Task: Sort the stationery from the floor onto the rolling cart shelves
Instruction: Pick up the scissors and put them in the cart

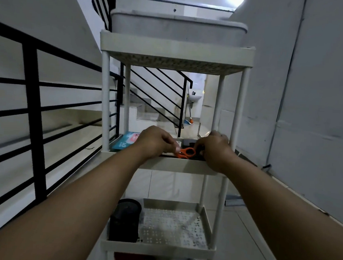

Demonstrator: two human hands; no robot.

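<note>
Scissors going onto the middle shelf.
Left hand (155,142) fingers pinch the orange scissors (186,152); right hand (216,148) fingers curl at the handles, hold unclear, over the rolling cart (177,50) shelf beside a blue packet (124,141). Next, probably: release, then return to the floor.

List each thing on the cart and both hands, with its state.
Scissors: orange handles, over the middle shelf, pinched by left hand.
Left hand: curled, pinching the scissors.
Right hand: fingers curled at the scissors; grip hidden.
Blue pack: flat on middle shelf.
Black cup: upright on lower shelf.
Bin: on top shelf.
</note>
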